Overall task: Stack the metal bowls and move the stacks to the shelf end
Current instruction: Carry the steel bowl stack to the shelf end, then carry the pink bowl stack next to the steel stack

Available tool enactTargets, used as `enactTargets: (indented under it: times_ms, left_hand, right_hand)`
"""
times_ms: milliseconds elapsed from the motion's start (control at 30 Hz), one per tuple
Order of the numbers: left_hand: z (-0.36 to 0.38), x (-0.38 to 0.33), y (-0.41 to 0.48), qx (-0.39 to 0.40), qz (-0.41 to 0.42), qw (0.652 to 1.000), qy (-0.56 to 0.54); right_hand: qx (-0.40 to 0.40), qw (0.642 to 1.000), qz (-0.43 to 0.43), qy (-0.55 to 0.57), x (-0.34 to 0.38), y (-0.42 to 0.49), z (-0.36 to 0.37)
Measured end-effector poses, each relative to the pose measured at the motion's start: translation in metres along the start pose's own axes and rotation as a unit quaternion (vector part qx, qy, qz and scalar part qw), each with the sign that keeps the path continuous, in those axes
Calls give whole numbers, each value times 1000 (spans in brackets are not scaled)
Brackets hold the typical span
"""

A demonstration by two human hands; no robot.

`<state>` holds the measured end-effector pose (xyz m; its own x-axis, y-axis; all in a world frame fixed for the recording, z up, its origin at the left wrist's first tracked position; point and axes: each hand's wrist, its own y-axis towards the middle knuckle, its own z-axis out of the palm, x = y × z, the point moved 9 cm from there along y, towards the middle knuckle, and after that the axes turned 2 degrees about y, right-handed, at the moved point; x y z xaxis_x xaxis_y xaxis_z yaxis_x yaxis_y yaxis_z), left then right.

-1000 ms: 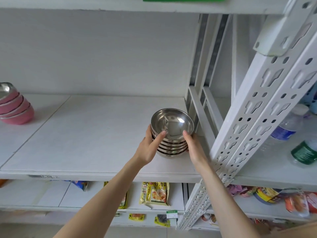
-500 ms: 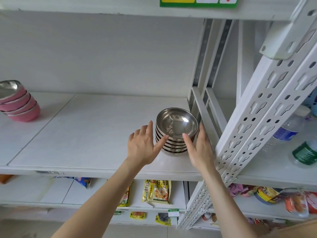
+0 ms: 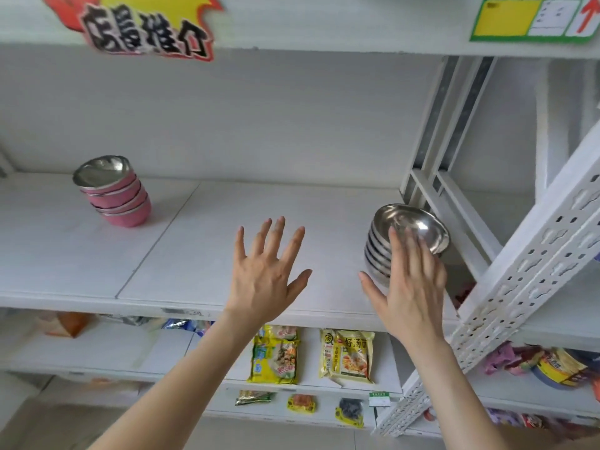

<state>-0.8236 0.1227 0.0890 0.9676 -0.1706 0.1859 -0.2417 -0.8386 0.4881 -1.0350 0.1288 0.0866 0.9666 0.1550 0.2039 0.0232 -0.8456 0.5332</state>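
A stack of several plain steel bowls (image 3: pixel 402 228) stands at the right end of the white shelf (image 3: pixel 181 254), close to the upright post. My right hand (image 3: pixel 410 284) hovers in front of that stack, fingers spread, holding nothing. My left hand (image 3: pixel 268 274) is open over the bare middle of the shelf, well left of the steel stack. A second stack of several pink bowls with steel insides (image 3: pixel 112 191) sits far to the left, toward the back.
A perforated white upright (image 3: pixel 532 254) slants across the right side, with a bracket rail (image 3: pixel 454 209) behind the steel stack. Snack packets (image 3: pixel 347 355) lie on the lower shelf. A red and yellow sign (image 3: pixel 146 27) hangs from the shelf above.
Both hands have let go of the steel stack and drawn back with fingers spread. The left hand moved leftward. The view swung left, bringing the pink stack further into frame.
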Motion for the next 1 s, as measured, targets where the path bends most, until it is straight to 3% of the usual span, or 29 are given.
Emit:
enactTargets:
  times_ms: [600, 1000]
  left_hand:
    - [24, 218, -42, -10, -31, 999, 34]
    - [35, 335, -60, -24, 32, 999, 34]
  right_hand:
    - [24, 999, -38, 23, 227, 28, 89]
    - [18, 1000, -6, 13, 347, 29, 127]
